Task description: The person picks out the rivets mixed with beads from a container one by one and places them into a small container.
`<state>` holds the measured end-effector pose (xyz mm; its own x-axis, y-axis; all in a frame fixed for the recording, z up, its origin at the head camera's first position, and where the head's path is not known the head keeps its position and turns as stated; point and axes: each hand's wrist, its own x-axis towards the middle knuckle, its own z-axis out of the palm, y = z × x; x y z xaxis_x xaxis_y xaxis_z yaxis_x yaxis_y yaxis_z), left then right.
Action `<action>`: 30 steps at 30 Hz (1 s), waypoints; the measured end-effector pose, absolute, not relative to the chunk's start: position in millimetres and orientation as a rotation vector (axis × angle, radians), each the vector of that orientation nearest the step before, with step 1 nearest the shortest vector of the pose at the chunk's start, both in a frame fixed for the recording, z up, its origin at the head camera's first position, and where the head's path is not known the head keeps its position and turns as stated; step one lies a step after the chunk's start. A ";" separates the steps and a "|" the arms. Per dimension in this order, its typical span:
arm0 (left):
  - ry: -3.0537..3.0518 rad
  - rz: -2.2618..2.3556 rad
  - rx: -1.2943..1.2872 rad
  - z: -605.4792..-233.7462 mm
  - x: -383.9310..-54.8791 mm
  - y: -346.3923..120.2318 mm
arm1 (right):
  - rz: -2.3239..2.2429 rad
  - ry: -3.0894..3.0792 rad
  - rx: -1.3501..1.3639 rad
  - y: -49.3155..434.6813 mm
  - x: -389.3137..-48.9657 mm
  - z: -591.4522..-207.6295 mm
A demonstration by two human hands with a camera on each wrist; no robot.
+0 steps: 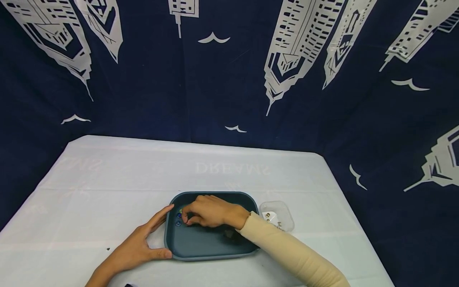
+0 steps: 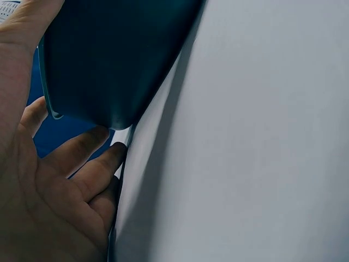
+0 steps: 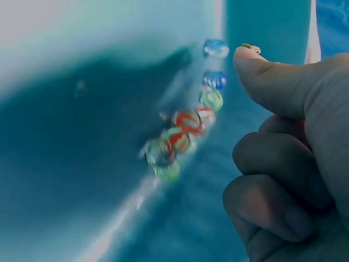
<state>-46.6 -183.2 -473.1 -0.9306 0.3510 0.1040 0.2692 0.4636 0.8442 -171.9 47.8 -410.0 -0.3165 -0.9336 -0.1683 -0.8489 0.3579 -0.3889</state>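
Note:
A dark teal tray (image 1: 211,249) lies on the white table. My left hand (image 1: 138,245) touches its left side, the thumb near the front corner and the fingertips higher up along the rim. In the left wrist view the spread fingers (image 2: 84,153) lie beside the tray's outer wall (image 2: 120,65). My right hand (image 1: 211,211) is over the tray, palm down. Its thumb (image 3: 253,65) and forefinger pinch a small gold-coloured piece (image 3: 251,48), mostly hidden; the other fingers are curled. Beside them several glass marbles (image 3: 188,123), blue, green and red-swirled, line the tray's inner edge.
Right of the tray stands a clear plastic box (image 1: 283,211) with a white piece and small gold-coloured bits inside. A tiny dark speck (image 1: 108,249) lies on the white table cover (image 1: 118,171) at left. A dark blue patterned cloth (image 1: 215,91) hangs behind the table.

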 end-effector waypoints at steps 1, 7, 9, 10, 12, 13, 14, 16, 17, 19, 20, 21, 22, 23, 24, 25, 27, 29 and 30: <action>2.615 1.482 0.554 -473.2 -46.6 -183.3 | -0.336 2.264 -1.558 50.1 -172.9 -408.4; 2.629 1.475 0.545 -472.4 -46.8 -183.9 | -0.369 2.287 -1.516 64.7 -177.3 -397.1; 2.637 1.473 0.544 -471.9 -46.7 -184.2 | -0.373 2.298 -1.499 69.6 -177.6 -393.9; 2.638 1.475 0.546 -471.7 -46.6 -184.3 | -0.372 2.307 -1.491 72.1 -177.6 -392.9; 2.635 1.479 0.551 -471.7 -46.6 -184.1 | -0.374 2.321 -1.471 77.5 -177.7 -392.3; 2.632 1.483 0.553 -471.7 -46.6 -184.0 | -0.376 2.328 -1.464 80.3 -177.8 -392.2; 2.624 1.489 0.552 -472.0 -46.6 -183.7 | -0.380 2.334 -1.457 83.2 -177.7 -391.8; 2.615 1.499 0.554 -472.7 -46.8 -183.0 | -0.398 2.345 -1.439 89.4 -178.0 -391.2; 2.612 1.502 0.553 -473.1 -46.8 -182.7 | -0.404 2.353 -1.431 92.5 -178.2 -390.3; 2.614 1.500 0.550 -473.5 -46.7 -182.5 | -0.426 2.363 -1.418 98.5 -179.0 -388.6; 2.619 1.498 0.548 -473.7 -46.7 -182.5 | -0.440 2.366 -1.414 101.3 -179.3 -387.3; 2.622 1.497 0.551 -473.9 -46.8 -182.4 | -0.453 2.372 -1.409 104.3 -179.9 -386.7; 2.623 1.497 0.550 -473.9 -46.9 -182.4 | -0.459 2.379 -1.406 107.3 -180.2 -385.6; 2.623 1.498 0.552 -473.8 -47.1 -182.5 | -0.466 2.385 -1.404 110.1 -180.4 -384.4; 2.624 1.499 0.552 -473.7 -47.2 -182.7 | -0.475 2.388 -1.404 113.1 -180.6 -383.6; 2.625 1.498 0.551 -473.7 -47.3 -182.7 | -0.479 2.394 -1.410 115.8 -180.8 -382.7; 2.623 1.500 0.550 -473.6 -47.5 -182.7 | -0.481 2.405 -1.406 121.5 -180.9 -381.4; 2.626 1.496 0.549 -473.5 -47.4 -182.9 | -0.484 2.412 -1.401 126.8 -181.2 -380.8; 2.629 1.495 0.550 -473.4 -47.3 -183.0 | -0.486 2.415 -1.398 129.3 -181.3 -380.5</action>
<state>-47.3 -183.0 -473.4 -0.9338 0.3387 0.1157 0.2727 0.4637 0.8430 -181.3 129.3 -380.5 -0.4773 -0.8737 -0.0939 -0.7693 0.4671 -0.4359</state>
